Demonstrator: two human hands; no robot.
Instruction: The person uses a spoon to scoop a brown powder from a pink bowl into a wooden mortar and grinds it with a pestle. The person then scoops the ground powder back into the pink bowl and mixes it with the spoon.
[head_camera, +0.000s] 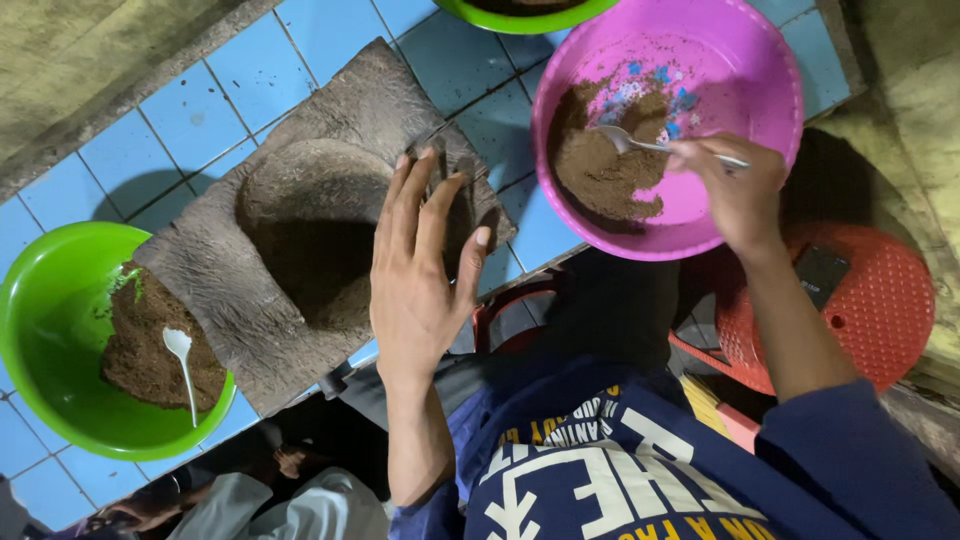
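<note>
A blue-tiled counter (330, 35) is seen from above, and on it a grey-brown fibrous slab with a round hollow (310, 225) is laid slantwise. The left hand (420, 270) is rested flat on the slab's right part, beside the hollow; its fingers (410, 195) are stretched out almost straight and slightly spread, and nothing is gripped by them. The right hand (735, 190) is held over the near rim of a pink plastic basin (760, 70), which stands on the counter to the right of the slab. A white plastic spoon (655, 145) is pinched by its handle between the thumb and the curled fingers of that hand, and its bowl is sunk into the brown powdery heap (600, 165) piled in the basin's left half (a few blue and white flecks are scattered above the heap). At the left, a green basin (50, 300) is partly tucked under the slab's corner; a second brown heap (150, 345) and a second white spoon (182, 365) are lain in it. A red perforated stool (880, 300) is seen below the counter, at the right.
</note>
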